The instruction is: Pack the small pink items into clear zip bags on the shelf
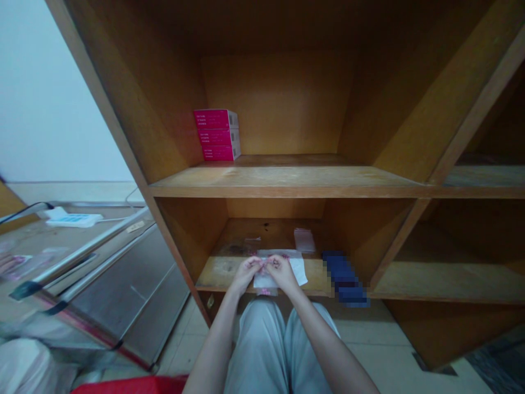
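Observation:
Both my hands meet over the front edge of the lower shelf (221,273) of a wooden cabinet. My left hand (247,272) and my right hand (281,272) are each pinched shut on the top edge of a small clear plastic bag (298,269) with pink marks, which lies partly on the shelf. Another small clear bag (304,239) lies farther back on the same shelf. A dark blue flat object (343,276), blurred out, lies to the right of my hands. Three pink boxes (217,134) are stacked on the upper shelf.
The upper shelf (287,178) holds only the pink boxes at its back left. A metal frame (94,251) lies on the floor to the left, with a white power strip (74,220) behind it. My knees are just below the shelf edge. Something red (131,384) sits at the bottom.

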Demonstrator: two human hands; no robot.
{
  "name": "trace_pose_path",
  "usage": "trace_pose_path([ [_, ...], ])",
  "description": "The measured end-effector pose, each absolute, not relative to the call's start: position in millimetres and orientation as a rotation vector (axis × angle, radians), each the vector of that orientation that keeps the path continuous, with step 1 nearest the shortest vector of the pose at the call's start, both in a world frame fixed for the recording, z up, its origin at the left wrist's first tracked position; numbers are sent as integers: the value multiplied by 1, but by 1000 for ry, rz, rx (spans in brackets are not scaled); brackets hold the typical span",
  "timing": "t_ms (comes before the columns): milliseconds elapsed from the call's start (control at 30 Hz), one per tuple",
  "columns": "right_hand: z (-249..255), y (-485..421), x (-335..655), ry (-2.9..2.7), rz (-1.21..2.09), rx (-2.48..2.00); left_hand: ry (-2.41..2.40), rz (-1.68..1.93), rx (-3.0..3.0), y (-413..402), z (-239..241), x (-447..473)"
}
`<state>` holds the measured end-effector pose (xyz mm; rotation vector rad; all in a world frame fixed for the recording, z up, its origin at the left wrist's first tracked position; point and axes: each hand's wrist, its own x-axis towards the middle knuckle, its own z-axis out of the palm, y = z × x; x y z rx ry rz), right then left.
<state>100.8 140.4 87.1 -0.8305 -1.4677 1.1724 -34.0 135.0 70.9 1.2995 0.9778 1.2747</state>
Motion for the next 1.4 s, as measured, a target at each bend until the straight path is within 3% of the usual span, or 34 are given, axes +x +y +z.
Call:
trace_pose_path([
  [1000,112,129,119,-1593,1190,-835,1047,1423,1164,139,64,-37],
  [1400,88,153,132,-1304,1140,-860,974,1295,1126,133,74,-33],
])
